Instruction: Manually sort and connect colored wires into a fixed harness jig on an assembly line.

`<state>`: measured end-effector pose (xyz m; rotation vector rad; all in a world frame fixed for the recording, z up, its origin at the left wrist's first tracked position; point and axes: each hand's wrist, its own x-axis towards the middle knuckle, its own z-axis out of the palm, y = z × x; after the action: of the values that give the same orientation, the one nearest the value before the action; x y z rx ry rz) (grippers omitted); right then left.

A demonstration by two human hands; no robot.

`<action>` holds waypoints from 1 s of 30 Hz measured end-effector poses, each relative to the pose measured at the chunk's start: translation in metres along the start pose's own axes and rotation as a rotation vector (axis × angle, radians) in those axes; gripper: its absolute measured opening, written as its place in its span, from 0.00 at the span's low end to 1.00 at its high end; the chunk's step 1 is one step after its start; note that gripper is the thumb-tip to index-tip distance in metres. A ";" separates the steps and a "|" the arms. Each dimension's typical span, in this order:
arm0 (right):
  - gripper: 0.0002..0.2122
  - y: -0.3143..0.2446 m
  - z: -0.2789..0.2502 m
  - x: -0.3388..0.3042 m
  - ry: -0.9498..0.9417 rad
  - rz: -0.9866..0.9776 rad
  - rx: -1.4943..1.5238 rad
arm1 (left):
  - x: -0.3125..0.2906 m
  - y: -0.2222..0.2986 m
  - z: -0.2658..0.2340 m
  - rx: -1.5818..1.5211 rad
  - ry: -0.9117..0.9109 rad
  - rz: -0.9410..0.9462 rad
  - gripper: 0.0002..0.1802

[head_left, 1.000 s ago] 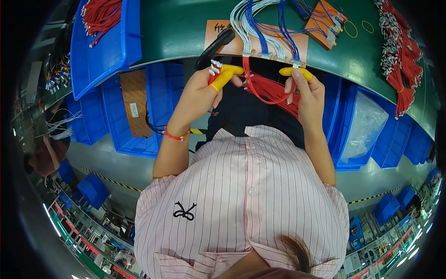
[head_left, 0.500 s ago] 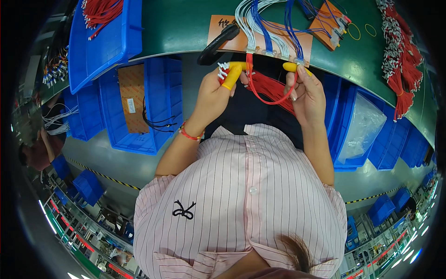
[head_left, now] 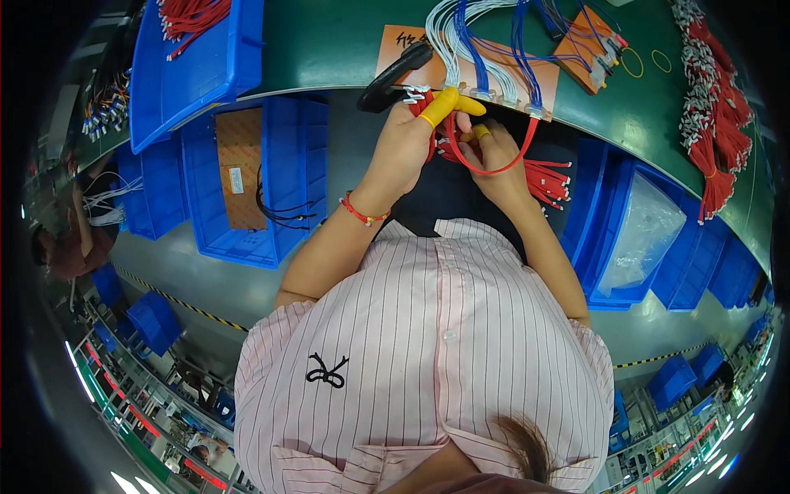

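Note:
My left hand (head_left: 401, 146), with yellow finger cots on it, is closed round a bundle of red wires (head_left: 418, 100) whose white connectors stick out beside the thumb. My right hand (head_left: 496, 158) is just to its right, fingers curled in against the red wires; its fingertips are partly hidden. A red cable (head_left: 517, 165) hangs in a loop between the connectors at the edge of the orange board (head_left: 397, 62), passing in front of my right hand. More red wires (head_left: 547, 183) with white ends lie below, over my lap. White wires (head_left: 445, 37) and blue wires (head_left: 476, 58) run up from the board.
On the green table (head_left: 321, 41) lie a black-handled tool (head_left: 395, 78), a smaller orange block (head_left: 583, 53) and red harness bundles (head_left: 712, 123) at the right. Blue bins (head_left: 284, 239) stand below the table edge, and a blue tray (head_left: 197, 74) sits at the left.
My right hand has left the right-hand connector and moved left and down, to the red wires next to my left hand. The red loop now hangs with its right end at that connector.

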<state>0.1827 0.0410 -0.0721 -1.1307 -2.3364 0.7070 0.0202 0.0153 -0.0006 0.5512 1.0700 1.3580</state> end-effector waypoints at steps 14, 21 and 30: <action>0.06 -0.032 -0.048 -0.014 0.221 0.203 0.522 | -0.055 0.004 -0.016 -0.103 -0.146 -0.328 0.14; 0.09 -0.056 -0.055 -0.005 0.095 -0.029 0.316 | -0.042 -0.006 0.009 -0.020 0.081 -0.084 0.12; 0.11 -0.001 -0.108 -0.036 -0.213 0.665 1.001 | -0.017 -0.001 -0.009 -0.030 -0.048 -0.031 0.16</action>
<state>0.2661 0.0390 0.0056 -1.3029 -1.2998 1.9973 0.0146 -0.0036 -0.0005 0.5408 1.0141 1.3257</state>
